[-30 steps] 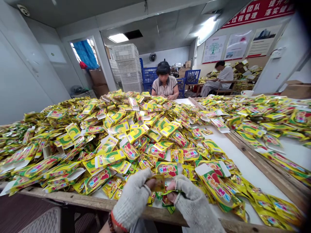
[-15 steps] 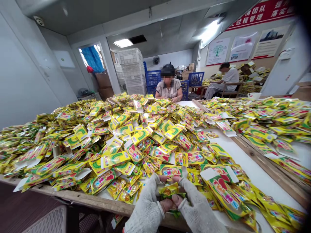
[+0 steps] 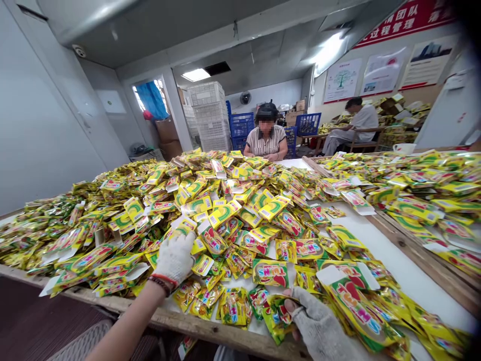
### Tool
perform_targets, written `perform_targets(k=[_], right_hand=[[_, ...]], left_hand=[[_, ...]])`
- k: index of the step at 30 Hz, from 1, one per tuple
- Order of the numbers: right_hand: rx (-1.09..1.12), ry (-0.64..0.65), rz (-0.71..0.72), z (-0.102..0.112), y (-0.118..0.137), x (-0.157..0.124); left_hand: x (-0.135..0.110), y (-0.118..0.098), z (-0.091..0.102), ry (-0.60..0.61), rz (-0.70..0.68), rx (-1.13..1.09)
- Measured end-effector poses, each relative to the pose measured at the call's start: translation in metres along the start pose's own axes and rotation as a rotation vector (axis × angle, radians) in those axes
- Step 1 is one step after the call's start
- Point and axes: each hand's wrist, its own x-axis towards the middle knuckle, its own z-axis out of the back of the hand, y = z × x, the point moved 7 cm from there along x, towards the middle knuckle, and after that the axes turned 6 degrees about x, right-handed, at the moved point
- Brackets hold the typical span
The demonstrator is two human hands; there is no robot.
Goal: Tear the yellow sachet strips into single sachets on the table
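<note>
My left hand [image 3: 175, 258], in a white knitted glove with bare fingertips, reaches onto the heap. Its fingers bend over a small yellow carton [image 3: 185, 224] with an open white flap; the fingertips are partly hidden. Near the table's front edge, my right hand [image 3: 310, 318], gloved the same way, pinches shiny yellow-green sachets [image 3: 277, 316] between thumb and fingers. Just left of them lie a green-edged sachet [image 3: 258, 300] and a group of yellow sachets [image 3: 233, 307]. A printed yellow carton [image 3: 269, 272] lies beyond the right hand, and a larger-looking open carton [image 3: 355, 306] is to its right.
The heap of cartons and sachets [image 3: 124, 220] covers much of the white table [image 3: 355, 218]. A wooden strip [image 3: 402, 243] separates another pile at right. Wood edges the front [image 3: 210, 326]. One person [image 3: 266, 138] sits opposite; another [image 3: 356, 123] sits farther back.
My hands have moved apart. The left has let go of the sachets and gone left and forward onto the yellow carton; the right has moved slightly right and still holds sachets.
</note>
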Motion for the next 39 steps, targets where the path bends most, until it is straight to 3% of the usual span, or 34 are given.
perform_targets(k=[3,5,7,10,13,14,16,19,21,23,27,30,33,37,39], right_hand=[[0.058,0.040,-0.085,-0.005,0.003,-0.002],[0.159,0.084,-0.144,-0.015,0.003,-0.006],[0.319,0.133,-0.219,-0.031,0.002,-0.014],[0.576,0.248,-0.315,-0.060,0.002,-0.029],[0.704,0.248,-0.360,-0.068,0.003,-0.034],[0.698,0.219,-0.352,-0.065,0.004,-0.033],[0.600,0.166,-0.306,-0.053,0.005,-0.029],[0.338,0.118,-0.229,-0.037,0.007,-0.023],[0.225,0.118,-0.187,-0.034,0.008,-0.022],[0.209,0.134,-0.147,-0.036,0.010,-0.021],[0.167,0.044,-0.071,-0.026,0.013,-0.017],[-0.014,-0.001,-0.027,-0.012,0.019,-0.014],[-0.201,0.057,0.050,-0.005,0.031,-0.012],[-0.371,0.202,0.137,-0.013,0.045,-0.012],[-0.370,0.181,0.209,-0.017,0.052,-0.015]], left_hand=[[-0.008,0.016,0.008,-0.031,0.042,-0.147],[-0.027,0.009,0.015,-0.071,0.060,-0.538],[-0.051,-0.015,0.015,-0.049,0.051,-1.067],[-0.086,-0.065,0.003,0.043,0.044,-1.633],[-0.105,-0.100,-0.012,0.136,0.007,-1.824],[-0.107,-0.102,-0.013,0.128,-0.021,-1.808],[-0.105,-0.093,-0.004,-0.001,-0.090,-1.652],[-0.102,-0.080,0.021,-0.187,-0.222,-1.090],[-0.103,-0.088,0.023,-0.132,-0.316,-0.715],[-0.107,-0.096,0.011,-0.033,-0.356,-0.527],[-0.116,-0.101,-0.014,-0.018,-0.330,-0.542],[-0.120,-0.104,-0.016,-0.027,-0.375,-0.588],[-0.117,-0.109,-0.009,0.042,-0.373,-0.568],[-0.116,-0.127,-0.005,0.145,-0.422,-0.503],[-0.119,-0.135,-0.008,0.169,-0.441,-0.501]])
